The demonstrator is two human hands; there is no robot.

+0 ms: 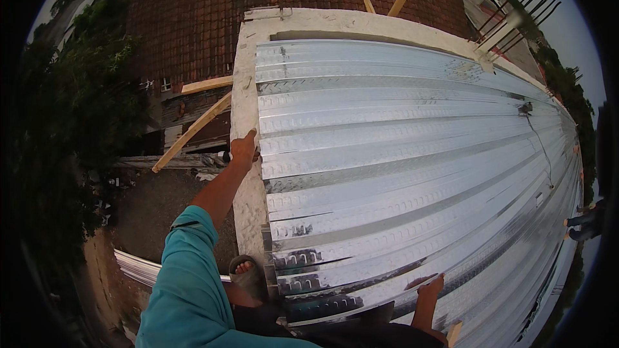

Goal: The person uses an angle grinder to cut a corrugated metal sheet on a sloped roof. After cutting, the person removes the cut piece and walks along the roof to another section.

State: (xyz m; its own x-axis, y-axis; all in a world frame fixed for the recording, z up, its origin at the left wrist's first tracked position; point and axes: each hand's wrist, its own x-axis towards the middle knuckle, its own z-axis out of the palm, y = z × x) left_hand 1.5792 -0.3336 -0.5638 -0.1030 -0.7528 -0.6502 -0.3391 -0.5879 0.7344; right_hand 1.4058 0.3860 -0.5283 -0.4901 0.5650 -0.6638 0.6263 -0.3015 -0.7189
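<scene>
Corrugated metal decking sheets [361,154], silvery and ribbed, lie side by side over a wide area. Their left ends rest at a rough concrete beam [246,209]. My left hand [244,147] is closed at the sheet ends beside this beam, thumb up and fingers curled round the edge; the fingertips are partly hidden. Lower right, my right hand [431,287] grips a raised rib of a nearer decking sheet, fingers bent over it. Dark smudges mark the sheets between my hands. My sandalled foot [245,269] stands at the beam's near end.
Left of the beam the ground [167,212] lies far below. Wooden props [193,132] stick out from the beam. Rebar [516,19] rises at the far right corner. A cable [541,145] crosses the sheets. Another person's legs [583,222] show at the right edge.
</scene>
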